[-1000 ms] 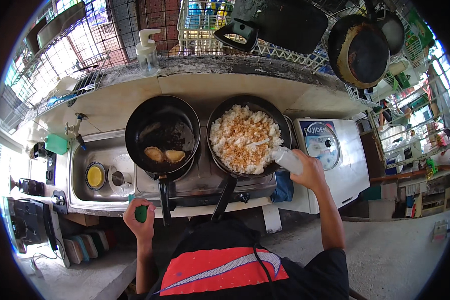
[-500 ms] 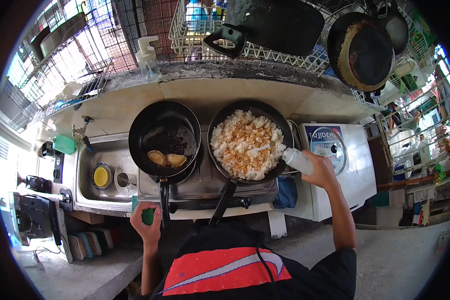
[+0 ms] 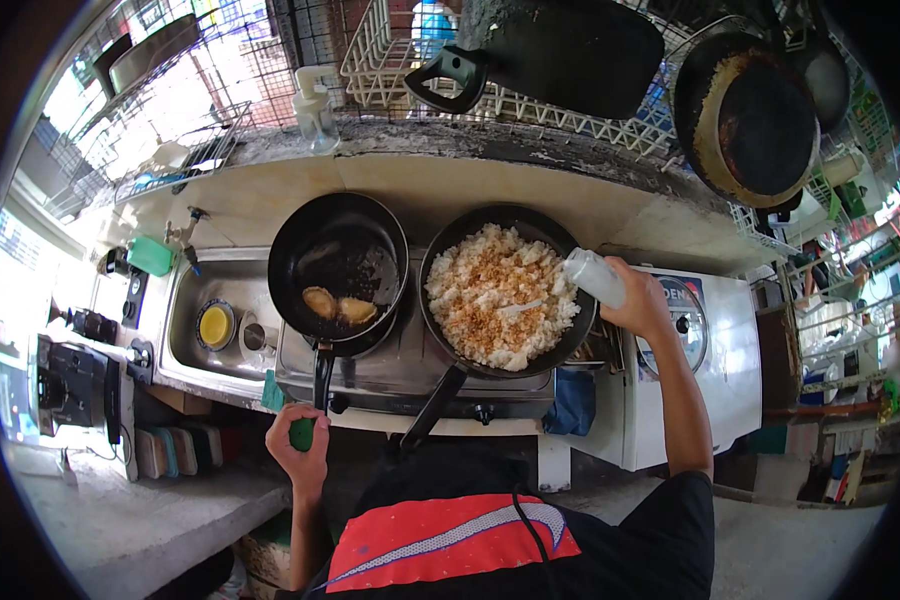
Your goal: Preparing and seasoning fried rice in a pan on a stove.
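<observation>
My right hand [image 3: 638, 300] grips a whitish, see-through bottle [image 3: 596, 278], tipped with its mouth over the far right rim of a black frying pan. In that pan lies a heap of white rice [image 3: 490, 290] with brown bits scattered over it. A pale utensil [image 3: 520, 308], perhaps a spoon, is partly buried in the rice. Closed around a small round green lid [image 3: 301, 432], my left hand [image 3: 298, 450] is just below the other pan's handle. That second black pan [image 3: 338, 235] holds two browned fried pieces [image 3: 338, 306] in dark oil.
Both pans stand on a steel stove [image 3: 400, 375]. To the left is a steel sink [image 3: 185, 300] with a yellow bowl and a metal cup. At the right, a glass lid [image 3: 682, 345] rests on a white appliance [image 3: 735, 370]. Blackened pans [image 3: 750, 125] hang at upper right.
My right hand has moved the bottle away from me along the rice pan's right side. The view has shifted slightly. My left hand still holds the green lid.
</observation>
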The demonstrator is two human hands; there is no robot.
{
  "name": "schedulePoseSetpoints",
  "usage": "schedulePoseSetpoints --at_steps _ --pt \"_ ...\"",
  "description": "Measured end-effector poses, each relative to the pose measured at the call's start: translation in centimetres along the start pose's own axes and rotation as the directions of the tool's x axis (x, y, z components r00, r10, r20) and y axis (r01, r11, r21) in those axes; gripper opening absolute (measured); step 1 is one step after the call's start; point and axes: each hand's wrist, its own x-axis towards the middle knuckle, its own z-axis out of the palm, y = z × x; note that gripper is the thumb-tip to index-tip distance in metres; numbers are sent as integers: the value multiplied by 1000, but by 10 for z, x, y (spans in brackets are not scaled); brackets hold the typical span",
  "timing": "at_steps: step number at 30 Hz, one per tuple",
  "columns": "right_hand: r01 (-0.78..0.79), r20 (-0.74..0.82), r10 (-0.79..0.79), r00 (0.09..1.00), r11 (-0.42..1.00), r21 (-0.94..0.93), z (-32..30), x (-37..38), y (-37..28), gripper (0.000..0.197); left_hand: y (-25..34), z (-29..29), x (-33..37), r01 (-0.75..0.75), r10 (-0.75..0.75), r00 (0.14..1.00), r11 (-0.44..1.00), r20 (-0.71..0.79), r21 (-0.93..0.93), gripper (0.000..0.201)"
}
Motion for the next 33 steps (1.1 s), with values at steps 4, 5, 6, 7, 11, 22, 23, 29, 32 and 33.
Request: schedulePoseSetpoints --at_steps 4,5,6,7,11,22,23,29,32,33 --pt "70 8 -71 997 997 6 11 21 -3 66 11 3 -13 52 -51 997 999 -60 16 7" --pt "83 -52 -81 995 995 48 14 25 -3 67 12 4 -16 54 -52 996 998 -70 22 7" --pt "92 -50 -89 995 995 50 15 26 -4 67 14 5 -18 65 -64 996 998 -69 22 7" --pt "111 -10 -110 994 993 40 16 28 -8 66 15 5 -20 77 -75 995 997 -73 25 8" --pt "97 -5 -98 995 973 210 31 31 -10 65 21 14 -17 43 -39 998 997 -53 68 8" --pt "350 -377 82 923 234 907 67 -33 -44 56 72 113 14 9 90 965 928 247 -372 25" --pt "362 -385 90 918 198 911 71 -45 -54 58 75 125 13 35 79 967 901 242 -432 24" --pt "305 -284 -123 951 520 798 86 -105 -128 63 105 157 15 34 91 958 905 271 -425 28" --pt "246 -221 -119 968 627 739 88 -110 -147 66 110 155 17 -28 143 943 933 300 -358 22" --pt "234 -213 -115 970 670 704 89 -109 -153 67 111 153 18 -78 173 935 952 310 -297 19"
